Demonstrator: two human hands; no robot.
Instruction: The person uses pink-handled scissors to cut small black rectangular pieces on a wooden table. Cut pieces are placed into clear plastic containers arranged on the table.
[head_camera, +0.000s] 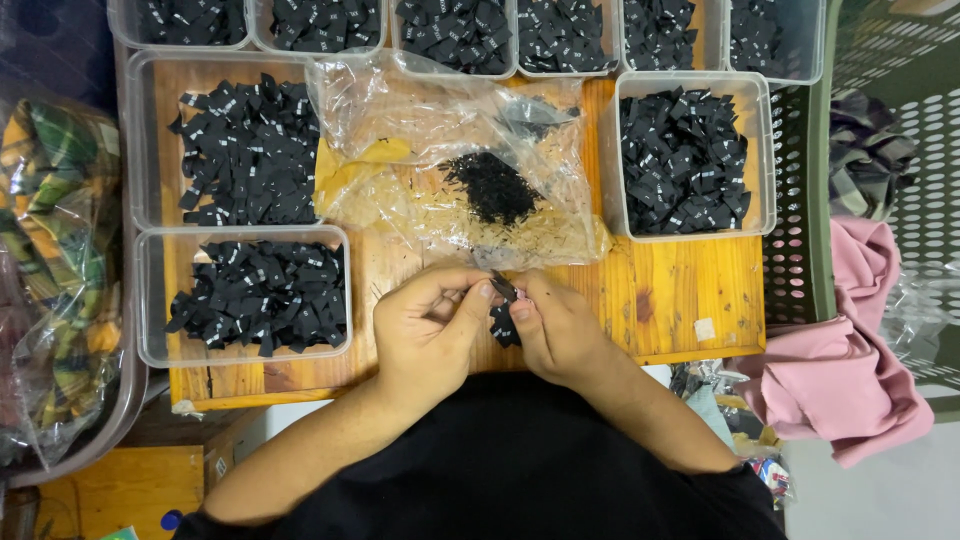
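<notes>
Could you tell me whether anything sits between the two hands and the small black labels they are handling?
Nothing visible does. The left hand and right hand already pinch the small black labels directly with their fingertips, above the wooden board. The clear plastic bag lies beyond them.

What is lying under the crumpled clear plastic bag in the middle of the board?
Under the clear plastic bag the wooden board shows through. A heap of small black bits and a yellowish patch also show; whether they lie inside or beneath it cannot be told.

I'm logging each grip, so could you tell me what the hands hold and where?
Both the left hand and right hand pinch a small bunch of black fabric labels at its upper end, between thumbs and fingertips.
</notes>
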